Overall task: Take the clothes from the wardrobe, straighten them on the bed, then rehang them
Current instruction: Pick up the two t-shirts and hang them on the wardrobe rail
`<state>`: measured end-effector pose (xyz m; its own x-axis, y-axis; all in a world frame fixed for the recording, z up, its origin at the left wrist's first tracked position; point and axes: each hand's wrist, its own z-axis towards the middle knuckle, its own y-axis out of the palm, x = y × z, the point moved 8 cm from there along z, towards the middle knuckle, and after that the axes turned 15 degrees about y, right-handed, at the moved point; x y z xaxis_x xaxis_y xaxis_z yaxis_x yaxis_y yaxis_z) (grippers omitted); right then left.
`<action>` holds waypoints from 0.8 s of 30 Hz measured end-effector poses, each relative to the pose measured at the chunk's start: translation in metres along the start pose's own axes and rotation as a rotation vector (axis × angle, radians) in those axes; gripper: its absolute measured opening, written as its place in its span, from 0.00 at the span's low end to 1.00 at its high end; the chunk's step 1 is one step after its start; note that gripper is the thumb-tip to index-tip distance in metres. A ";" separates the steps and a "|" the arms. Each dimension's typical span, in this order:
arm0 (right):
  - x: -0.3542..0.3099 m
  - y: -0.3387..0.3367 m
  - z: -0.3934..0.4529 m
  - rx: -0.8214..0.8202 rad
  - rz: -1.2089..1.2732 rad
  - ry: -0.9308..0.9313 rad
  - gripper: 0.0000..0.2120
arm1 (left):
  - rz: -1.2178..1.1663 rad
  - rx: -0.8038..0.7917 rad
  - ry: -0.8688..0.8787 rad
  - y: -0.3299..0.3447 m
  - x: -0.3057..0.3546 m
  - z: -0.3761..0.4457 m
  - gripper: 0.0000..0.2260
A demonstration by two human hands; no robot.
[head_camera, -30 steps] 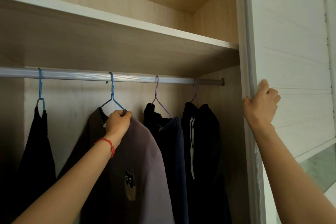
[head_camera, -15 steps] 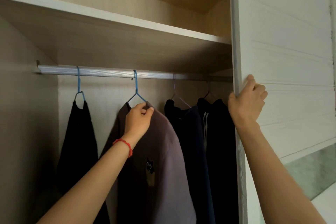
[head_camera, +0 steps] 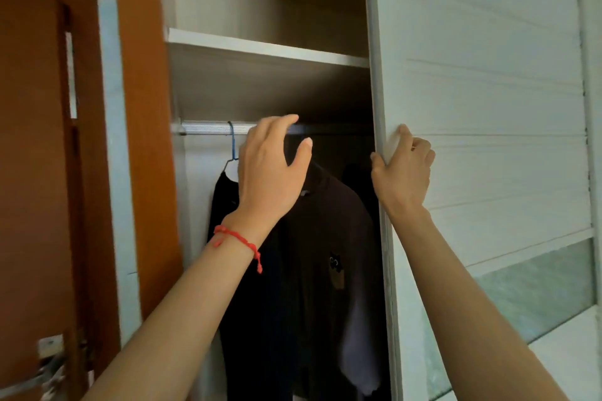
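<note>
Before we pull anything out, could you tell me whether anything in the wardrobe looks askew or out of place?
Nothing stands out. The dark garment and the brown shirt hang straight from the rail, and the shelf looks level.

A dark brownish shirt (head_camera: 329, 238) (small cat patch on its chest) hangs in the wardrobe (head_camera: 267, 49); a black garment (head_camera: 224, 205) hangs left on a blue hanger (head_camera: 232, 146).
</note>
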<state>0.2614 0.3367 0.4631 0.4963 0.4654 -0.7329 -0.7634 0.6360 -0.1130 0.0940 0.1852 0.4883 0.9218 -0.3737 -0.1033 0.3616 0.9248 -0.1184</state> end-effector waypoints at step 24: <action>-0.133 0.038 -0.152 -0.056 0.656 -0.341 0.20 | -0.394 0.234 -0.269 -0.114 -0.099 -0.034 0.21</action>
<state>0.1039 0.2054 0.4548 0.0252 0.9103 -0.4133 -0.9625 0.1337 0.2359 -0.0436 0.1141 0.4785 0.7016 -0.6931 0.1654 0.6811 0.7205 0.1298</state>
